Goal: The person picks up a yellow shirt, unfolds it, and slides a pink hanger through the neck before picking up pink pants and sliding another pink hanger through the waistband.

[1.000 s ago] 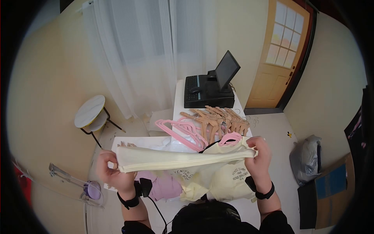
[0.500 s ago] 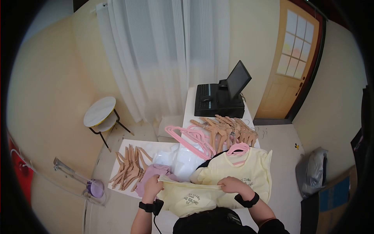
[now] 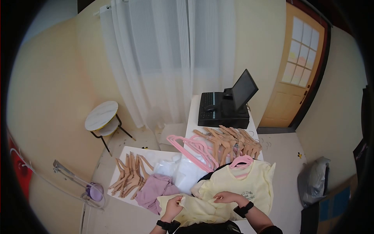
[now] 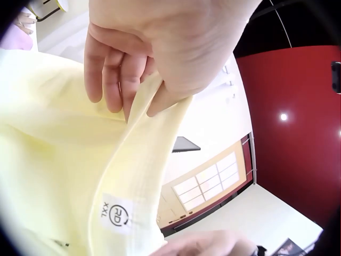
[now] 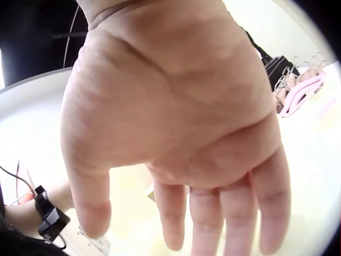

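Note:
My left hand (image 3: 172, 207) pinches the edge of a pale yellow shirt (image 3: 200, 210) between thumb and fingers, in front of my body. A printed XXL mark (image 4: 115, 214) shows on the inside of that edge in the left wrist view. Over the shirt's right side my right hand (image 3: 229, 197) has its fingers extended, with the thumb apart from them in the right wrist view. Just beyond lies a second yellow shirt (image 3: 255, 183) with dark lettering, a pink hanger (image 3: 241, 161) at its neck. Crumpled mauve cloth (image 3: 156, 191) is left of my left hand.
Wooden hangers lie in a pile (image 3: 130, 175) at the table's left and another (image 3: 233, 145) farther back. Pink hangers (image 3: 193, 150) and clear plastic packaging (image 3: 187, 171) are between them. A black cash register (image 3: 224, 113) with a screen stands at the far end.
The shirt has come down from being stretched up between both hands to lying low by my body. My right hand has loosened from its edge; my left still pinches it.

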Available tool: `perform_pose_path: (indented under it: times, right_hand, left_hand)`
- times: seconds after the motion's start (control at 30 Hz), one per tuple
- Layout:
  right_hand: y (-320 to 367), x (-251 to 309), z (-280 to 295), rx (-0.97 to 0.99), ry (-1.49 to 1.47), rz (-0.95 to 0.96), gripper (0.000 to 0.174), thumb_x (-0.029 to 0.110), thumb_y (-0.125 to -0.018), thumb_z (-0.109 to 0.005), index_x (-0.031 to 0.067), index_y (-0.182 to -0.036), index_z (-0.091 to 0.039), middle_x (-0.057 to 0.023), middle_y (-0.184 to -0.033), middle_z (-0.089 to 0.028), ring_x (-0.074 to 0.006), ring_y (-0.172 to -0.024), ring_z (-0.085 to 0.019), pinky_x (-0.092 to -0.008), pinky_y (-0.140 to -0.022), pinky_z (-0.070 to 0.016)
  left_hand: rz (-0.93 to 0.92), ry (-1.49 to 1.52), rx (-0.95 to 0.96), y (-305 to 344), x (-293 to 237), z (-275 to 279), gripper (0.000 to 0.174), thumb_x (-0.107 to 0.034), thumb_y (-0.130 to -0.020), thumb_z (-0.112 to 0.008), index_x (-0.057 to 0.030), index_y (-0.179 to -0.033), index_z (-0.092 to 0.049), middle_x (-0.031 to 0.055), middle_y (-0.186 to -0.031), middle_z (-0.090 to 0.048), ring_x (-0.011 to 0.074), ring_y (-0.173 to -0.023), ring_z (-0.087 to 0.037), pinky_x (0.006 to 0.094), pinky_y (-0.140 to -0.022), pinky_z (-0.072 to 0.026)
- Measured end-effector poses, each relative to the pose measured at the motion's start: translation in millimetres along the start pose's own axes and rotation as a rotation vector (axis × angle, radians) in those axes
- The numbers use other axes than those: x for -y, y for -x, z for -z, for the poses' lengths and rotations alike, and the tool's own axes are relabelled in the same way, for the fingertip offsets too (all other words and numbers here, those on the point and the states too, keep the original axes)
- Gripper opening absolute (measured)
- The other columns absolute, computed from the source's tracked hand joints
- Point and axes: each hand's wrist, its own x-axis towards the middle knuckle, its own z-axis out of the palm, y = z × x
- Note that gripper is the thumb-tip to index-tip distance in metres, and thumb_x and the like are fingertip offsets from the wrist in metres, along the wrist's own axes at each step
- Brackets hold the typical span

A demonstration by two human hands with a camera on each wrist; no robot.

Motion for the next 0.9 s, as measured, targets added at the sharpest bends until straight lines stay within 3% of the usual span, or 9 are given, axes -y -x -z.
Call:
perform_pose_path:
  times: [0.13,0.2,0.23,0.27,0.37,0.6,0.73,0.8,0.9]
  right_hand:
    - [-58,-13,43,-0.608,0.034,-0.005,0.033,0.025,-0.076,-0.06,0.0047,-0.102,-0.059,-0.0145,-0.092,-0.062,-0.026,-0.083,-0.06,-0.0339,-0.074,-0.0474]
    - [-86,-15,62,-0.728,0.159,-0.015,0.031,0.021,-0.075,-0.059,0.0041,-0.101,-0.059,-0.0152,-0.092,-0.062,-0.0292,-0.083,-0.059,-0.0357,-0.074,-0.0474]
    - [-100,-15,71,-0.848,0.289,-0.017,0.03,0.018,-0.074,-0.057,0.0034,-0.1,-0.059,-0.0159,-0.092,-0.061,-0.0324,-0.083,-0.059,-0.0375,-0.073,-0.0475]
    - [-111,-14,79,-0.844,0.29,-0.003,0.03,0.018,-0.074,-0.057,0.0034,-0.1,-0.059,-0.0159,-0.092,-0.061,-0.0324,-0.083,-0.059,-0.0375,-0.073,-0.0475]
    - [-147,-18,87,-0.943,0.567,-0.104,0.028,0.016,-0.073,-0.054,0.0027,-0.098,-0.057,-0.0158,-0.094,-0.058,-0.0329,-0.084,-0.057,-0.0395,-0.075,-0.0465]
    - [-203,-25,92,-0.934,0.688,-0.474,0.031,0.016,-0.077,-0.051,0.0045,-0.106,-0.053,-0.0128,-0.106,-0.052,-0.0289,-0.089,-0.056,-0.0362,-0.072,-0.0478]
    - [-203,-25,105,-0.884,0.712,-0.491,0.023,0.015,-0.079,-0.05,0.005,-0.098,-0.058,-0.0129,-0.098,-0.058,-0.0281,-0.084,-0.059,-0.0358,-0.069,-0.0494]
    - [-201,-22,112,-0.801,0.636,-0.461,0.02,0.015,-0.072,-0.058,0.0044,-0.089,-0.062,-0.0166,-0.095,-0.059,-0.0294,-0.085,-0.061,-0.037,-0.072,-0.05]
    - [-186,-12,117,-0.743,0.512,-0.427,0.014,0.015,-0.071,-0.06,0.0052,-0.08,-0.065,-0.0158,-0.093,-0.061,-0.0313,-0.081,-0.063,-0.0387,-0.071,-0.0506]
  left_hand:
    - [-0.003,-0.085,0.038,12,-13,-5,0.038,-0.001,-0.066,-0.054,-0.0047,-0.104,-0.057,0.0105,-0.084,-0.064,0.0205,-0.074,-0.062,0.0282,-0.064,-0.0478]
    - [0.007,-0.38,0.144,17,-25,-4,0.043,-0.006,-0.067,-0.055,-0.0084,-0.11,-0.053,0.013,-0.087,-0.063,0.0257,-0.076,-0.062,0.0321,-0.065,-0.0484]
    - [0.021,-0.406,0.19,20,-28,-5,0.034,0.0,-0.072,-0.051,-0.0024,-0.106,-0.053,0.0039,-0.086,-0.062,0.0126,-0.076,-0.058,0.0264,-0.068,-0.0457]
    - [0.022,-0.41,0.178,23,-26,-7,0.034,0.0,-0.072,-0.051,-0.0024,-0.106,-0.053,0.0039,-0.086,-0.062,0.0126,-0.076,-0.058,0.0264,-0.068,-0.0457]
    - [0.04,-0.314,0.049,33,-28,-13,0.049,0.003,-0.06,-0.052,-0.0043,-0.109,-0.053,0.0173,-0.106,-0.057,0.0324,-0.103,-0.053,0.0362,-0.085,-0.0428]
    - [0.211,-0.283,-0.002,41,-34,-9,0.052,0.002,-0.06,-0.054,-0.0064,-0.112,-0.052,0.0174,-0.104,-0.058,0.0323,-0.099,-0.055,0.0348,-0.085,-0.043]
    - [0.213,-0.436,0.16,47,-17,-10,0.058,-0.002,-0.058,-0.058,-0.0069,-0.115,-0.051,0.0178,-0.108,-0.057,0.032,-0.1,-0.054,0.0348,-0.086,-0.0429]
    - [0.202,-0.443,0.227,48,-15,-12,0.06,-0.003,-0.057,-0.059,-0.007,-0.117,-0.051,0.0179,-0.109,-0.056,0.0318,-0.101,-0.054,0.0349,-0.086,-0.0428]
    - [0.221,-0.418,0.277,45,-17,-13,0.063,-0.007,-0.056,-0.061,-0.0064,-0.119,-0.049,0.018,-0.111,-0.055,0.0315,-0.102,-0.053,0.0349,-0.088,-0.0421]
